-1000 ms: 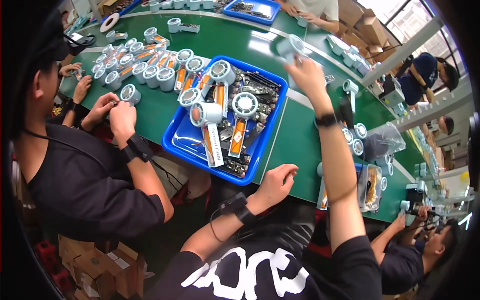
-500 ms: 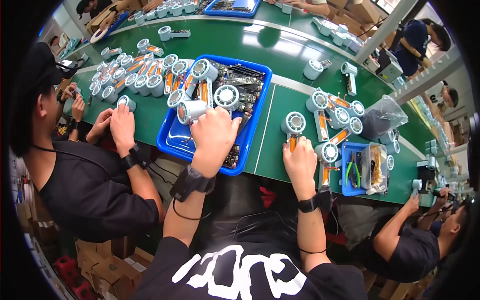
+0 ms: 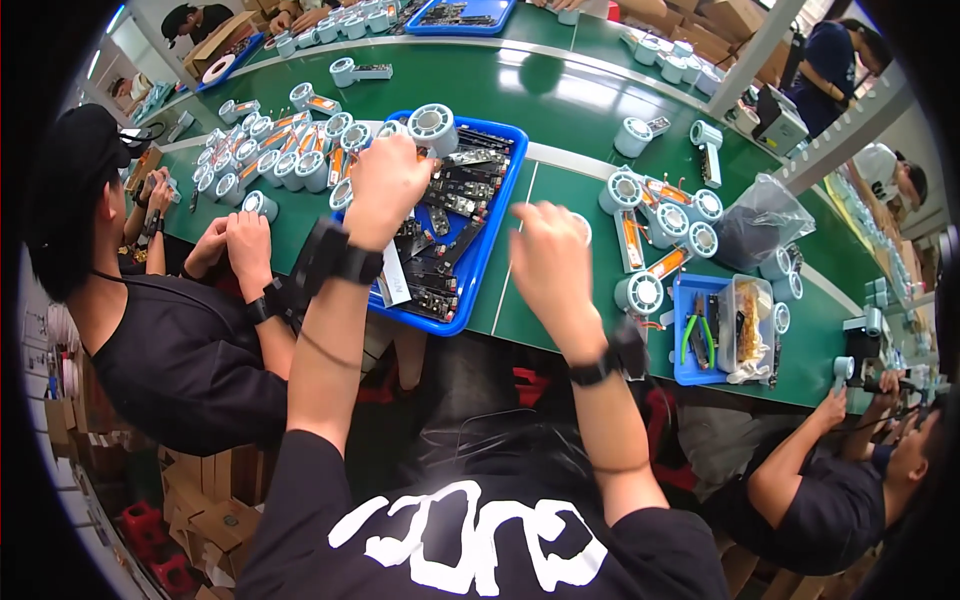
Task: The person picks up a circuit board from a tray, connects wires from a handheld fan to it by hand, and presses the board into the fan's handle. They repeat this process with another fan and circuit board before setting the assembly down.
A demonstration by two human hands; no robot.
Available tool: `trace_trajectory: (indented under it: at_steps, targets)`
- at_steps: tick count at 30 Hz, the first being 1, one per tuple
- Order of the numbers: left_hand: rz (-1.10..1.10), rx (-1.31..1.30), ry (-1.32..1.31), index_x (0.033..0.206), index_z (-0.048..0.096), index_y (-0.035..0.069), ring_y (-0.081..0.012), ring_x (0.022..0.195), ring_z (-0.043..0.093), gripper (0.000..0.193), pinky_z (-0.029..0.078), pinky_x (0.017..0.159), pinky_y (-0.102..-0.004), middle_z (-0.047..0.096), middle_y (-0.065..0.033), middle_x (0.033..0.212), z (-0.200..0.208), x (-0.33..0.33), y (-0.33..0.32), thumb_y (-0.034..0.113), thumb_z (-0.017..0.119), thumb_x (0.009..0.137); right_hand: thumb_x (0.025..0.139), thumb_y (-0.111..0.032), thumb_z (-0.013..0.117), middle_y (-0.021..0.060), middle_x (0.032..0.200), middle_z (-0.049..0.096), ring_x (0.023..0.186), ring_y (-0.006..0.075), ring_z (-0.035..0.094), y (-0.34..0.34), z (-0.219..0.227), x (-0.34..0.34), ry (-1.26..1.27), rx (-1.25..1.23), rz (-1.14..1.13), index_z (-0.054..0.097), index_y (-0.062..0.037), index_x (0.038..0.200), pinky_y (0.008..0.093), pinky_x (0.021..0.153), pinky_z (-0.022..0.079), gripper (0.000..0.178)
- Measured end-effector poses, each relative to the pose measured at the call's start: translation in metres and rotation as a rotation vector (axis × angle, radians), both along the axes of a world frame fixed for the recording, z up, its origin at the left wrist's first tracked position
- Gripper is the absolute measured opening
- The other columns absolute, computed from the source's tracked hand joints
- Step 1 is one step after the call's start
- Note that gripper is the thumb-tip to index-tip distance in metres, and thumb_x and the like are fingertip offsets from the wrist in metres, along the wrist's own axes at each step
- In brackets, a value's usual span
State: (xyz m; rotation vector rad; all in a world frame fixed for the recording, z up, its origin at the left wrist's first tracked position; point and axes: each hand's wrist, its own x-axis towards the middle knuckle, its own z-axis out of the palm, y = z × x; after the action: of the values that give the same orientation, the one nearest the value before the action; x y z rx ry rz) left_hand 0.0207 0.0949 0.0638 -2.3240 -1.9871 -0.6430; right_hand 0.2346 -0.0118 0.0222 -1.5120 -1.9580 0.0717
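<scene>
My left hand [image 3: 385, 190] is closed over the left part of a blue tray [image 3: 514, 180]. A pale blue fan head [image 3: 432, 128] sits right at its fingers, and a pale handle [image 3: 392, 278] shows below the hand. It grips a handheld fan, though the grip itself is hidden. Dark circuit boards [image 3: 455, 195] lie heaped in the tray. My right hand [image 3: 552, 265] hovers right of the tray, blurred, with its fingers bent downward. Behind it shows the edge of another fan head [image 3: 582, 229]; whether the hand touches it is unclear.
Right of my hands lie several unfinished fans [image 3: 672, 222] with orange batteries. Beyond them are a small blue tray [image 3: 686, 367] with green-handled pliers [image 3: 698, 335], a clear box [image 3: 745, 325] and a plastic bag [image 3: 765, 225]. More fans [image 3: 285, 150] crowd the left, beside a co-worker [image 3: 170, 340].
My left hand has risen and moved left, and the fans in the tray have shifted, uncovering more boards. My right hand has moved left and up from the fan it was at.
</scene>
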Motion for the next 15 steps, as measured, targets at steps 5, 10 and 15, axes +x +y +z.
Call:
trace_trajectory:
  at_steps: [5, 10, 15]
  targets:
    - [0.030, -0.048, 0.108, 0.086, 0.075, 0.001, -0.0396, 0.084, 0.071, 0.038, 0.058, 0.076, -0.0480, 0.072, -0.0229, 0.088, -0.012, 0.009, 0.016, 0.038, 0.072, 0.082, 0.082, -0.015, 0.072, 0.0112, 0.092, 0.064, 0.095, 0.0314, 0.061, 0.064, -0.025, -0.031, -0.202, 0.075, 0.035, 0.068, -0.0059, 0.095, 0.0455, 0.084, 0.045, 0.016]
    - [0.013, -0.127, 0.070, 0.085, 0.075, 0.002, -0.0385, 0.085, 0.072, 0.041, 0.058, 0.076, -0.0476, 0.072, -0.0211, 0.087, -0.010, -0.002, 0.009, 0.043, 0.073, 0.082, 0.083, -0.016, 0.072, 0.0113, 0.086, 0.067, 0.088, 0.0314, 0.065, 0.062, -0.013, -0.038, -0.101, 0.068, 0.067, 0.070, -0.0069, 0.087, 0.0449, 0.078, 0.049, 0.010]
    - [-0.092, 0.001, -0.049, 0.096, 0.073, 0.000, -0.0377, 0.089, 0.070, 0.040, 0.057, 0.081, -0.0456, 0.071, -0.0210, 0.095, -0.003, 0.005, -0.008, 0.038, 0.073, 0.085, 0.083, -0.016, 0.072, 0.0139, 0.085, 0.071, 0.081, 0.0335, 0.069, 0.052, 0.009, -0.013, 0.077, -0.053, 0.032, 0.072, -0.0057, 0.087, 0.0421, 0.070, 0.053, 0.011]
